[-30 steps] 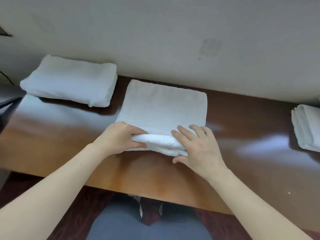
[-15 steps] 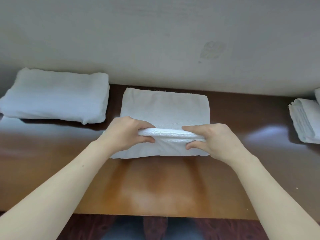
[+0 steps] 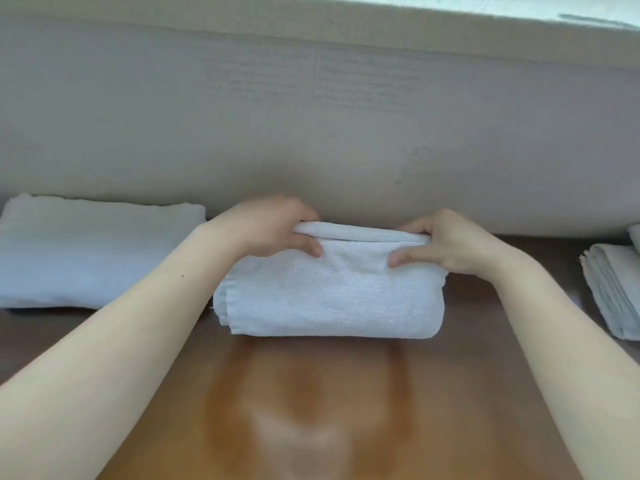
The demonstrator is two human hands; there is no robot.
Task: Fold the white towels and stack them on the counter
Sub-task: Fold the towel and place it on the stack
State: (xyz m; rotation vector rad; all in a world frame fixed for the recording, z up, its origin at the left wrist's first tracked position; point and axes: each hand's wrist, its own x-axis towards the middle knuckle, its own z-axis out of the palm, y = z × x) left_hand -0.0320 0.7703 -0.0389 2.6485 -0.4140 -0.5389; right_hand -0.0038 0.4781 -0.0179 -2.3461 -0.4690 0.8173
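A white towel (image 3: 332,292) lies folded over on the brown wooden counter (image 3: 311,410), close to the wall. My left hand (image 3: 270,226) grips its far edge at the left corner, thumb on top of the cloth. My right hand (image 3: 446,242) grips the same far edge at the right corner. The fold's rounded side faces me. A flat stack of folded white towels (image 3: 90,251) sits to the left. Another pile of white towels (image 3: 613,289) lies at the right edge of the view.
A pale wall (image 3: 311,116) rises directly behind the counter, just beyond my hands. Bare glossy wood stretches between the towel and the counter's near side.
Both hands have carried the towel's near edge up and away from me to the far edge, doubling the towel over. The view has tilted up toward the wall.
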